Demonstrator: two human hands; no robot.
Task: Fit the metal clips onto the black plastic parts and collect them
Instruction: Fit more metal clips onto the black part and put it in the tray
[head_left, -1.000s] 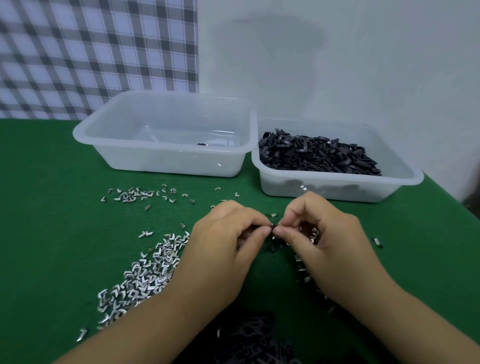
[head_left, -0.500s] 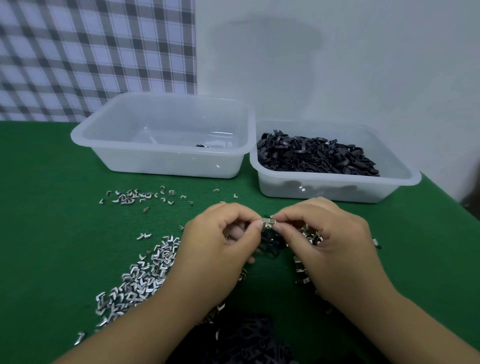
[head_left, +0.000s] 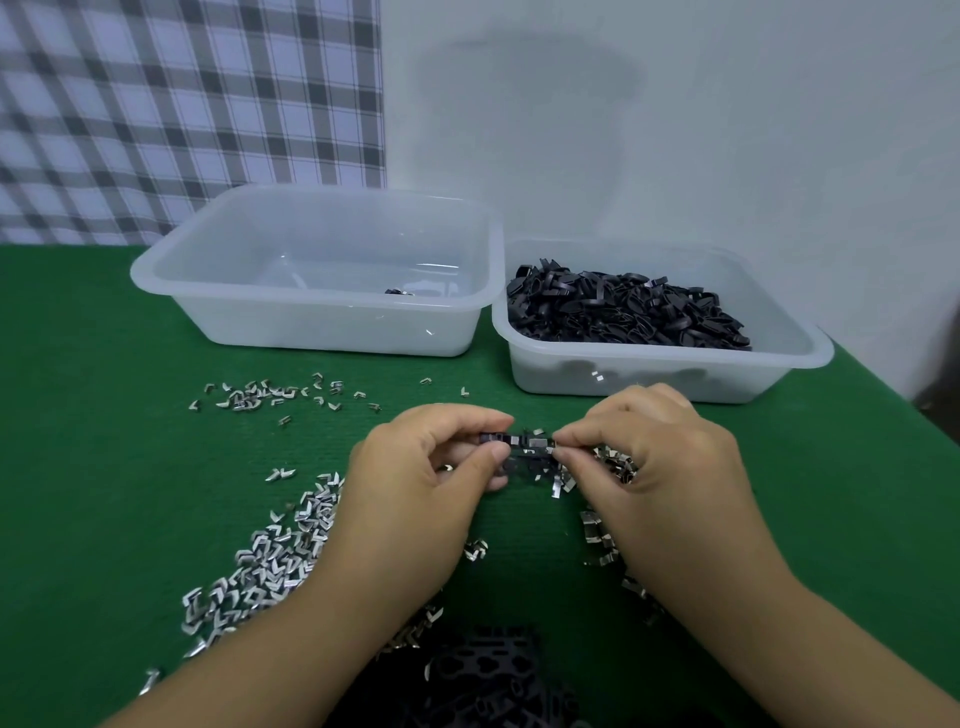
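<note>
A small black plastic part (head_left: 501, 440) is held above the green table between both hands. My left hand (head_left: 421, 483) pinches its left end with thumb and forefinger. My right hand (head_left: 660, 467) pinches a metal clip (head_left: 537, 443) at the part's right end. Loose metal clips (head_left: 275, 551) lie in a heap left of my left forearm, and more clips (head_left: 597, 535) lie under my right hand. The right tub (head_left: 670, 369) holds a pile of black plastic parts (head_left: 623, 309). The left tub (head_left: 311, 322) holds one or two small dark pieces (head_left: 397, 291).
A thin scatter of clips (head_left: 260, 395) lies in front of the left tub. More black parts (head_left: 488, 680) sit at the near edge between my forearms. A checked cloth (head_left: 182, 114) hangs behind at left; a pale wall stands behind the tubs.
Both hands have lifted slightly and drawn a little apart. The black part and the clip now show between the fingertips, where a second ago the fingertips hid them.
</note>
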